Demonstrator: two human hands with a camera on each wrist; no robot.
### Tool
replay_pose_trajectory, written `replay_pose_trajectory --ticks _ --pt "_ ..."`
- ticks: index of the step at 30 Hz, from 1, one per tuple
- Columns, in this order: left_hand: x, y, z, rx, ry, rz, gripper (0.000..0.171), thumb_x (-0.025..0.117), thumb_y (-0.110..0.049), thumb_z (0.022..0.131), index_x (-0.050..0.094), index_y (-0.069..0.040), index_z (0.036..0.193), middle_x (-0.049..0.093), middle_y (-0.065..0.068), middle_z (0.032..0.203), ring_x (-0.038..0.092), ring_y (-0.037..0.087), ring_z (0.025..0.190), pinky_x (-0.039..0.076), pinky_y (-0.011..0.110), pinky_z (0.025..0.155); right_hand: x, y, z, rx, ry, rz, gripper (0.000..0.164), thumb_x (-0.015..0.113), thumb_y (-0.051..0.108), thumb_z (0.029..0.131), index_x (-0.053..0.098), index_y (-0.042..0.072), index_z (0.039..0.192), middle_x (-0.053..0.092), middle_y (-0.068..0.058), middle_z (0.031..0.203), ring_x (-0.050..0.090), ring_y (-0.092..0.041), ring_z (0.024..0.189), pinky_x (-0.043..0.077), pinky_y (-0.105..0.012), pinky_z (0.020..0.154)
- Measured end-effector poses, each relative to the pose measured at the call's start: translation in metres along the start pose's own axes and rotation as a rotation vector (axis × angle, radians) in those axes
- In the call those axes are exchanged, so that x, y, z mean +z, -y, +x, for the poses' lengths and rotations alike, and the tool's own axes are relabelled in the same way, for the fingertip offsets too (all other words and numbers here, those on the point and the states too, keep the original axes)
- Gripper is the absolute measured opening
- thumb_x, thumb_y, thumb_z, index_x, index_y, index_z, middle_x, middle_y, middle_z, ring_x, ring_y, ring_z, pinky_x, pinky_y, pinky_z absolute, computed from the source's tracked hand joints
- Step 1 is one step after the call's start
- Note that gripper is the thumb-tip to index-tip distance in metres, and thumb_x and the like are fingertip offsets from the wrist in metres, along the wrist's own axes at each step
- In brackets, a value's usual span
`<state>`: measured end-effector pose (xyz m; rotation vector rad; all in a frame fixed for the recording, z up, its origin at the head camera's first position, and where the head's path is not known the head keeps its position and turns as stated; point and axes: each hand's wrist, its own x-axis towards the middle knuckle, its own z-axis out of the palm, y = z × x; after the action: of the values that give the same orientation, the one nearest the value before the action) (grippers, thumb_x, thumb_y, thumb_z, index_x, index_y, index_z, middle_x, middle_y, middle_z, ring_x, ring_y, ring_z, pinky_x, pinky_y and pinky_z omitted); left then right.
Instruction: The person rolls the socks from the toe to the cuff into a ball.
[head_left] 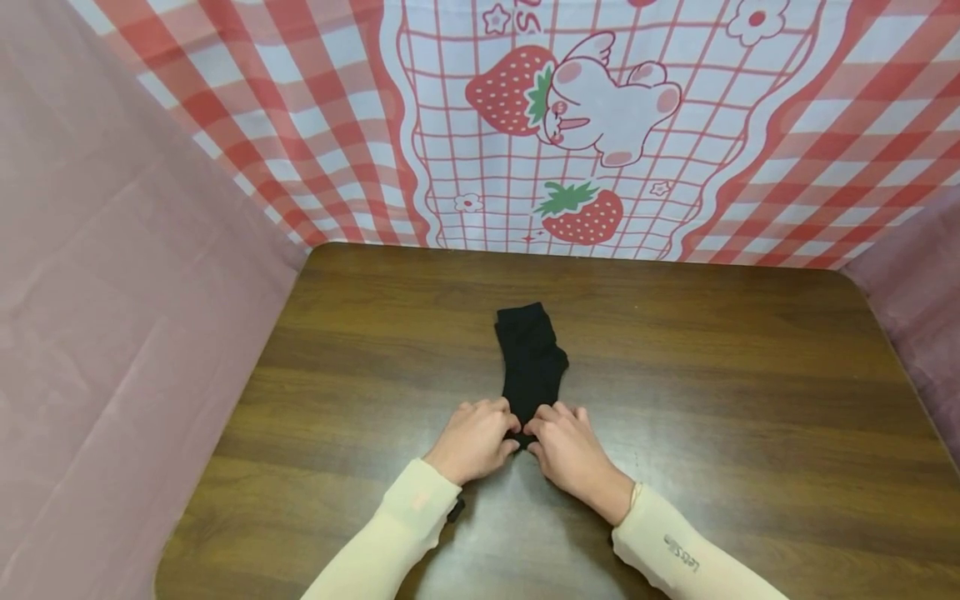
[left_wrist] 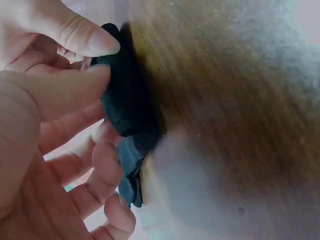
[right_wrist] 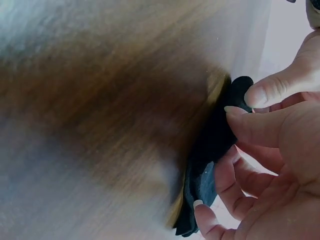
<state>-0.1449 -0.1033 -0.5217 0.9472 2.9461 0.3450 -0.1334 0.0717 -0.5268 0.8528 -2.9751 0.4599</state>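
Black socks [head_left: 529, 354], seemingly a pair laid together, lie flat on the wooden table with the cuff pointing away from me. At the near, toe end the fabric is folded or rolled over, as the rolled edge [left_wrist: 127, 95] in the left wrist view shows. My left hand [head_left: 476, 437] pinches the left side of that end between thumb and fingers. From the right, my right hand [head_left: 572, 450] pinches the same end, its thumb [right_wrist: 255, 122] on the near face of the black fabric. The two hands almost meet; their fingertips partly hide the toe.
The brown wooden table [head_left: 720, 375] spreads out on both sides of the socks. Behind its far edge hangs a red-and-white checked cloth [head_left: 315, 108] with strawberry prints. Pink cloth [head_left: 142, 275] hangs along the left side, and more at the right.
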Motion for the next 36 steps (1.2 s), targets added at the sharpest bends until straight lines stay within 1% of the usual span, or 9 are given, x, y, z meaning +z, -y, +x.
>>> replay_pose_trajectory --ticks 3,7,10,19,26,30,36 --pt "-0.0005 -0.0012 -0.0007 -0.002 -0.001 0.005 0.018 0.081 -0.027 0.082 0.074 -0.018 0.097 0.06 -0.005 0.09 0.062 0.016 0.083 0.045 0.033 0.066 0.0006 0.0001 -0.0006 0.021 0.015 0.019 0.013 0.08 0.008 0.081 0.073 0.01 0.091 0.059 -0.001 0.087 0.053 -0.023 0.083 0.034 -0.041 0.071" --pt "0.0001 -0.0016 -0.0003 0.001 -0.012 0.014 0.023 0.083 -0.021 0.078 0.071 -0.018 0.098 0.061 -0.005 0.092 0.062 0.015 0.083 0.044 0.032 0.065 0.0005 0.0003 -0.0004 0.053 0.028 0.042 0.012 0.079 0.007 0.082 0.073 0.009 0.092 0.058 -0.001 0.088 0.051 -0.022 0.083 0.033 -0.04 0.069" --pt "0.0014 -0.0009 0.001 0.001 -0.021 0.017 0.023 0.083 -0.017 0.077 0.07 -0.017 0.096 0.064 -0.005 0.091 0.063 0.015 0.082 0.044 0.032 0.065 0.0003 0.0005 -0.0004 0.068 0.026 0.054 0.012 0.079 0.007 0.082 0.072 0.009 0.092 0.059 -0.001 0.09 0.052 -0.023 0.085 0.033 -0.04 0.069" --pt "0.0023 -0.0001 0.002 -0.018 -0.017 0.008 0.017 0.082 -0.017 0.081 0.073 -0.017 0.096 0.068 -0.004 0.092 0.065 0.015 0.084 0.045 0.031 0.066 0.0014 0.0009 -0.0018 0.096 0.012 0.076 0.012 0.078 0.006 0.083 0.072 0.007 0.093 0.06 -0.001 0.092 0.052 -0.023 0.087 0.033 -0.04 0.07" --pt "0.0023 0.0006 0.0021 -0.027 -0.009 -0.008 0.013 0.08 -0.017 0.083 0.075 -0.017 0.095 0.069 -0.004 0.091 0.065 0.016 0.085 0.046 0.032 0.068 0.0007 0.0 -0.0014 0.106 0.028 0.071 0.012 0.077 0.008 0.085 0.072 0.007 0.095 0.061 -0.002 0.091 0.053 -0.023 0.086 0.034 -0.04 0.069" --pt "0.0014 0.0012 0.0016 -0.031 -0.011 -0.019 0.012 0.08 -0.018 0.084 0.076 -0.017 0.095 0.069 -0.004 0.091 0.065 0.016 0.085 0.045 0.032 0.068 -0.0001 -0.001 -0.0005 0.115 0.031 0.096 0.013 0.077 0.007 0.085 0.071 0.008 0.096 0.063 -0.001 0.091 0.054 -0.023 0.085 0.034 -0.041 0.07" --pt "0.0019 0.002 0.0017 -0.022 -0.013 -0.013 0.01 0.079 -0.019 0.085 0.077 -0.018 0.095 0.068 -0.005 0.09 0.064 0.016 0.084 0.046 0.033 0.067 0.0007 -0.0021 0.0004 0.138 0.02 0.129 0.014 0.078 0.007 0.083 0.067 0.01 0.091 0.064 0.0 0.088 0.055 -0.022 0.083 0.034 -0.041 0.071"
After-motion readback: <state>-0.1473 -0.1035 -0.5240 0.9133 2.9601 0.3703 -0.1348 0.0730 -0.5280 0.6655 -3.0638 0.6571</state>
